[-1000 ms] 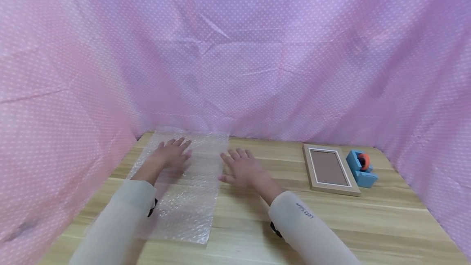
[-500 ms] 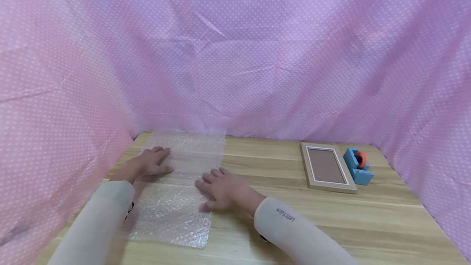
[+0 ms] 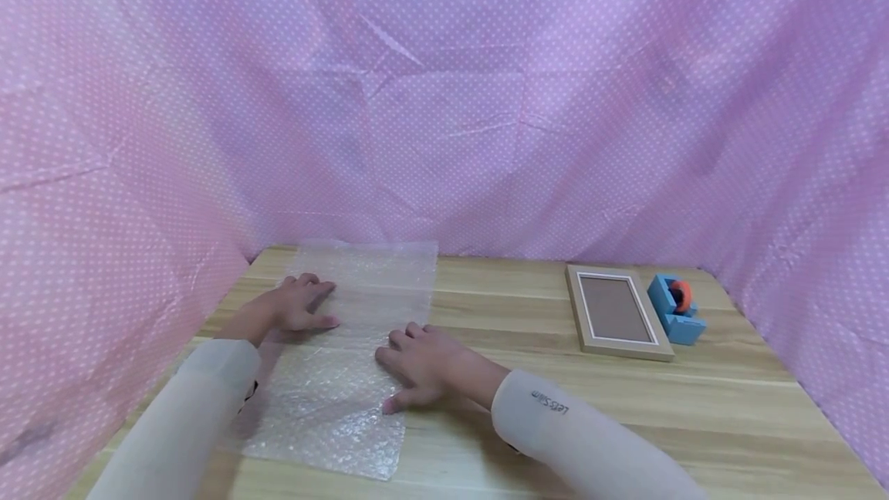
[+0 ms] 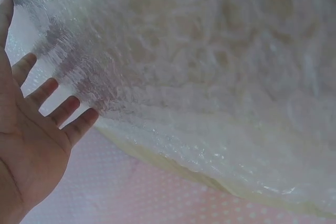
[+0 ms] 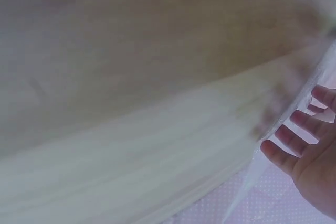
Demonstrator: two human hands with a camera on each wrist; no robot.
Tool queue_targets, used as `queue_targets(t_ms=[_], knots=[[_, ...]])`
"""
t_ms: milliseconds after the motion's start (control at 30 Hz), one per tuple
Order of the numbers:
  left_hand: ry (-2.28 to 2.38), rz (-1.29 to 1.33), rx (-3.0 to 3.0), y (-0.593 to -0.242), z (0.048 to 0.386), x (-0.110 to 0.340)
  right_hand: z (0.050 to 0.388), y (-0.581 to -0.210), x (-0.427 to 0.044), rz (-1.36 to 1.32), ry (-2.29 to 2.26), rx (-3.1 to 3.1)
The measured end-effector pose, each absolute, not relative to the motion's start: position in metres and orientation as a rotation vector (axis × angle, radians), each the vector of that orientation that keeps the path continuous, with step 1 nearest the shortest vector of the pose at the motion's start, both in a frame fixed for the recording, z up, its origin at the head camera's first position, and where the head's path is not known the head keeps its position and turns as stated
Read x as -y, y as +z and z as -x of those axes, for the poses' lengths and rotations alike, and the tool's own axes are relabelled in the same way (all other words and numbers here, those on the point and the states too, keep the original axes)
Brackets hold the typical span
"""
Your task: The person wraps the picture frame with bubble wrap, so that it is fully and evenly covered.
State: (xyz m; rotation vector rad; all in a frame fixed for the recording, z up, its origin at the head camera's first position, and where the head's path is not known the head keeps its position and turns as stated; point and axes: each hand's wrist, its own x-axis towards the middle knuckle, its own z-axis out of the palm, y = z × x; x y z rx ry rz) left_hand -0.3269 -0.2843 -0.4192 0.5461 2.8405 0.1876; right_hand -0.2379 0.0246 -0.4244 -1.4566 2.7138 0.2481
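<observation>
A clear sheet of bubble wrap (image 3: 368, 272) lies flat on the left part of the wooden table. Fingers spread, my left hand (image 3: 300, 307) rests on the sheet near its left edge. My right hand (image 3: 420, 365) is at the sheet's right edge, its fingertips on the wrap and its thumb apart. In the left wrist view the straight fingertips of the left hand (image 4: 39, 129) touch the bubbled surface. The right wrist view has the loosely extended fingers of the right hand (image 5: 304, 145) along the wrap's edge.
A light wooden picture frame (image 3: 618, 315) lies face up on the right side of the table (image 3: 514, 307). Beside it stands a blue tape dispenser (image 3: 674, 307) with an orange core. Pink dotted cloth (image 3: 444, 137) hangs around the table's back and sides.
Both hands have come down onto the bubble wrap, the right one moving left and nearer. Over the last half second the sheet and both hands have slid slightly right.
</observation>
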Motion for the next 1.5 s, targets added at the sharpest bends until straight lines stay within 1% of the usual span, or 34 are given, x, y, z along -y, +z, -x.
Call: queue_targets(t_ms=[400,833,1167,1500], knots=[[0.191,-0.594,-2.800,-0.415,0.324,0.247,0.227,-0.427,-0.055,1.463,0.265,-2.746],[0.200,-0.604,-2.751,-0.415,0.319,0.208,0.216,-0.437,-0.098,1.531,0.221,-2.802],[0.134,-0.705,-2.771,-0.421,0.316,0.177,0.208,-0.437,-0.134,1.526,0.144,-2.798],[0.126,-0.793,-2.749,-0.417,0.312,0.151,0.202,-0.437,-0.170,1.485,0.098,-2.800]])
